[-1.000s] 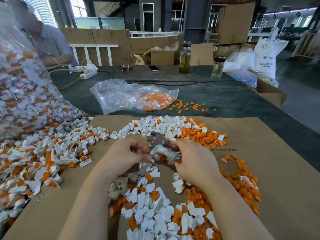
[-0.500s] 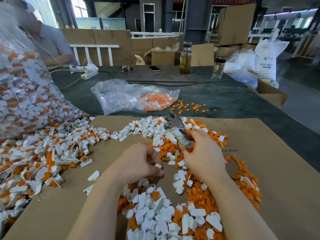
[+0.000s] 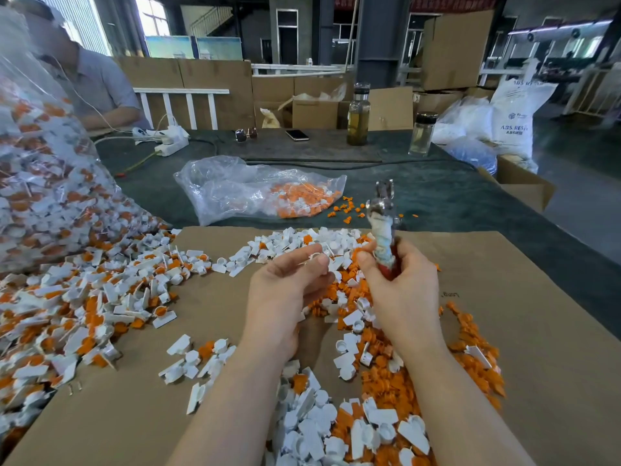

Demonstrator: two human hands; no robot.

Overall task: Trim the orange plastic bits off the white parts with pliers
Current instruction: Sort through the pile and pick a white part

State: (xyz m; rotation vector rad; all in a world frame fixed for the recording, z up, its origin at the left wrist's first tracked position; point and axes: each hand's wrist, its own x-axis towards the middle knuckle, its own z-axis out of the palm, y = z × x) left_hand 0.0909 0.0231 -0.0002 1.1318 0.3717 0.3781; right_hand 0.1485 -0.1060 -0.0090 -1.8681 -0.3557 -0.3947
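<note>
One white part sits pinched between thumb and fingertips of the left hand, raised just above the cardboard sheet; whether orange is attached cannot be told at this size; right hand curls its fingers round the wrapped handles of the pliers, nose pointing up and away, jaws apart from the part; trimmed white pieces and orange offcuts lie heaped around both wrists; untrimmed stock spills from a big clear bag at left; a smaller bag of orange scrap lies beyond. Judgement: tip the nose down to the part, turn the part so its tab faces the jaws, cut flush to the white body, fingertips well back from the bite.
</note>
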